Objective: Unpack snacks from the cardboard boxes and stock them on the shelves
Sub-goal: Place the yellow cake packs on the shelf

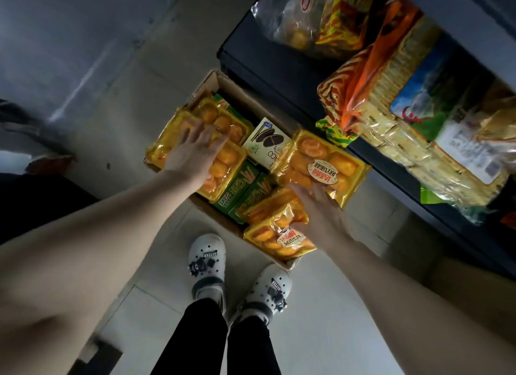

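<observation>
Because the box (223,84) sits by the shelf (279,64), we reach both hands in, left hand (192,154) with fingers spread flat on a pack (178,129), right hand (318,210) with fingers spread over another pack (321,165).

Cardboard box (223,81) sits on floor (117,95), just left of shelf (279,67). In box: snack packs at left end, w/ left hand (192,154) resting on top pack (223,162); stick-snack boxes (240,185) mid-box beside it; biscuit box (268,143) toward shelf side. Another pack (321,165) lies on box's shelf-side edge, right hand (321,215) touching it & a pack (282,238) at near end. Shoes (206,263) stand just before box. Cracker bags (405,109) lie on shelf.
</observation>
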`<act>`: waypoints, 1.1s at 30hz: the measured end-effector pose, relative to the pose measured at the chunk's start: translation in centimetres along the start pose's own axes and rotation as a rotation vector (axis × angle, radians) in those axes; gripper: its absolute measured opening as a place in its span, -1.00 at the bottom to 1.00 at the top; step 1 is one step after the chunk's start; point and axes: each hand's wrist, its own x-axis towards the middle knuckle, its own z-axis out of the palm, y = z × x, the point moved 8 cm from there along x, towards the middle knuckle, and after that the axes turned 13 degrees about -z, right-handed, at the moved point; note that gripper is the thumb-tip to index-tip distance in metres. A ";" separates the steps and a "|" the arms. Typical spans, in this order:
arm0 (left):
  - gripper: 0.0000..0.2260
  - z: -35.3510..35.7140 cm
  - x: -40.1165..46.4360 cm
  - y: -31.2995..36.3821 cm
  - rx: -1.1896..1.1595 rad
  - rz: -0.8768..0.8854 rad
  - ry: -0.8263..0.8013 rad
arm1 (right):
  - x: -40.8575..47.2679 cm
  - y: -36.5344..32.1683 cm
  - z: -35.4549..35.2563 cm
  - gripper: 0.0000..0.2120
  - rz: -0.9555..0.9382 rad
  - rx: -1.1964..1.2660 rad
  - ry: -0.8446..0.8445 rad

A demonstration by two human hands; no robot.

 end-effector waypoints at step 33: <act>-0.56 -26.3 -18.5 -1.7 -0.535 -0.100 -0.017 | -20.5 -4.5 -27.0 -0.70 0.203 0.161 0.154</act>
